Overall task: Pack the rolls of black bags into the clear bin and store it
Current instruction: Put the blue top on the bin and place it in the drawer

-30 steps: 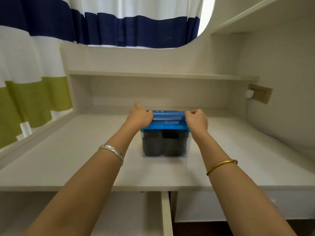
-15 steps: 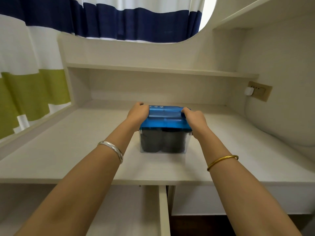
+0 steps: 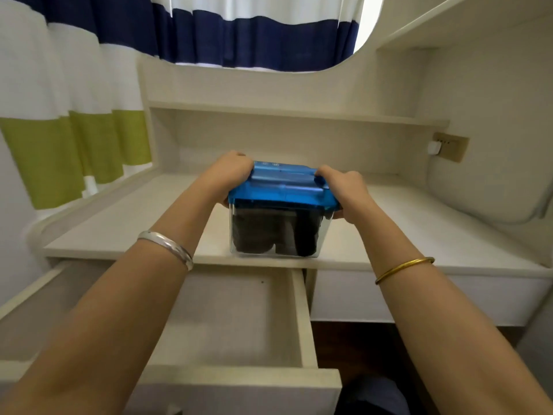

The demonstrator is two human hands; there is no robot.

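Observation:
The clear bin (image 3: pixel 324 235) has a blue lid (image 3: pixel 281 193) closed on top and sits near the desk's front edge, possibly lifted slightly. Black bag rolls (image 3: pixel 254 232) show through its front wall. My left hand (image 3: pixel 230 172) grips the bin's left side at the lid. On the opposite side my right hand (image 3: pixel 344 187) grips it, fingers curled over the lid's edge.
An open drawer (image 3: pixel 239 319) extends toward me below the desk top (image 3: pixel 125 223), left of centre. A shelf (image 3: pixel 299 113) runs along the back. A wall socket with a white plug (image 3: pixel 449 146) sits at the right. Striped curtains hang at the left and behind.
Both hands have brought the bin closer to the desk's front edge. The view has tilted down, and the open drawer now shows in full.

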